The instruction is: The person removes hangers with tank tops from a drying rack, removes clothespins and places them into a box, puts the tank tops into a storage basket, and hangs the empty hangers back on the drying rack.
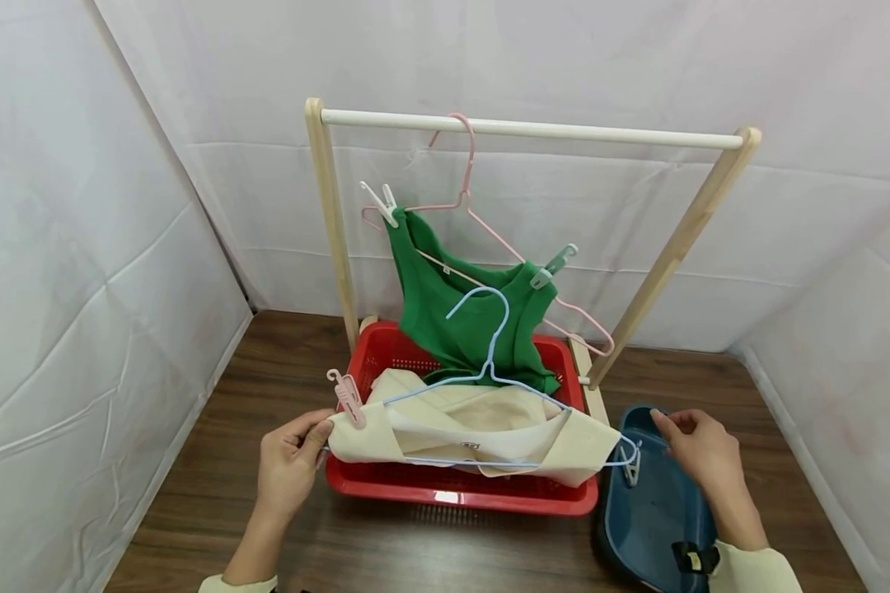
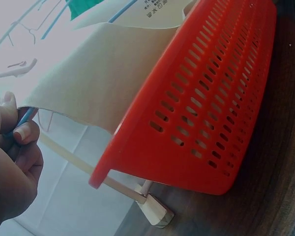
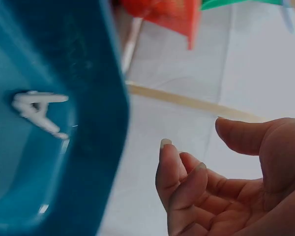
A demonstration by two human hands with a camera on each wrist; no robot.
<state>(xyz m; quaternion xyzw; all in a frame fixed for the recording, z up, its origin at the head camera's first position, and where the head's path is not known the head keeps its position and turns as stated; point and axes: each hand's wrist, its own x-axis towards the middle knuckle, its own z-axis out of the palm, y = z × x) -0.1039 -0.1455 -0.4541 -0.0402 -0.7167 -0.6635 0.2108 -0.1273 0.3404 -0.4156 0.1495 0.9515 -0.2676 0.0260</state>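
Observation:
My left hand pinches the left end of a light blue hanger and the edge of the cream garment on it. A pink clothespin is clipped on that shoulder, close to my fingers. The garment lies over the red basket, and the hanger's right end sticks out past its shoulder. My right hand hovers above the blue basin, thumb apart from loosely bent fingers, holding nothing. A white clothespin lies in the basin.
Behind the basket stands a rack with a white bar and wooden posts. From the bar hangs a pink hanger with a green top, held by a white clothespin and a green one. White cloth walls enclose the table.

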